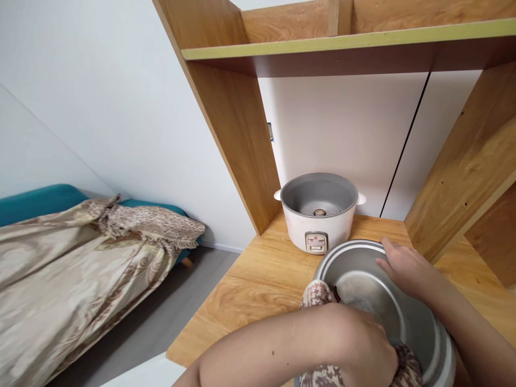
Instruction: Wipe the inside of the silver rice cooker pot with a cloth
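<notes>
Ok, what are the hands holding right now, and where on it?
The right hand holds the metal inner pot by its far rim. The left hand presses a patterned cloth at the pot's near edge.

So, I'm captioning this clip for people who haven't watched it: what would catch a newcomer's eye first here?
First, the metal inner pot low at the right on the wooden counter, with the right hand gripping its rim and the left hand pressing a patterned cloth into it. Just behind stands the white rice cooker, open with no pot inside. At far left lies a bed with a beige blanket.
</notes>
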Tool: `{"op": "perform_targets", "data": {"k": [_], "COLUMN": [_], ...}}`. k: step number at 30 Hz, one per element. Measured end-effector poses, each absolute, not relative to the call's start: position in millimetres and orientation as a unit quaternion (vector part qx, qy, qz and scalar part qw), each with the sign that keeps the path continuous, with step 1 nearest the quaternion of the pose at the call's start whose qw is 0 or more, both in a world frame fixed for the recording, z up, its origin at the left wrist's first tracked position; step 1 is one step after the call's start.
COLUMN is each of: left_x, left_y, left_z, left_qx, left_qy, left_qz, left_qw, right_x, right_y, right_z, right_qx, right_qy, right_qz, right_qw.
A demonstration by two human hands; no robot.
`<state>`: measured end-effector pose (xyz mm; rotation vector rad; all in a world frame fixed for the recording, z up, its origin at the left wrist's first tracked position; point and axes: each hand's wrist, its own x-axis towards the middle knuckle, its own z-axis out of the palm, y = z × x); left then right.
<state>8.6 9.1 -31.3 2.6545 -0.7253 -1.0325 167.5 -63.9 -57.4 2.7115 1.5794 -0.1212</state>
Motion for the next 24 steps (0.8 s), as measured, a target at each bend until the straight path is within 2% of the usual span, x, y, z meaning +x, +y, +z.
{"op": "perform_targets", "data": {"k": [5,12,19,24], "left_x": [10,7,12,8], "left_y": [9,9,5,8], "left_z": [-17,-13,-2,-3], "left_qx": [0.89,0.896,0.856,0.877], "left_qy": [-0.286,-0.247,-0.252,-0.286], "left_qz": [-0.35,-0.362,-0.448,-0.381], "left_qw": [0.068,0.066,0.049,0.057], "right_x": [167,164,167,164], "right_y": [-64,-64,-67,-67], "right_z": [-58,-55,-57,-56], "right_qx": [0.864,0.865,0.86,0.862], "right_qy": [0.502,0.502,0.508,0.506], "right_qz": [-0.041,-0.029,-0.033,-0.025], "right_qw": [0.002,0.006,0.011,0.013]}}
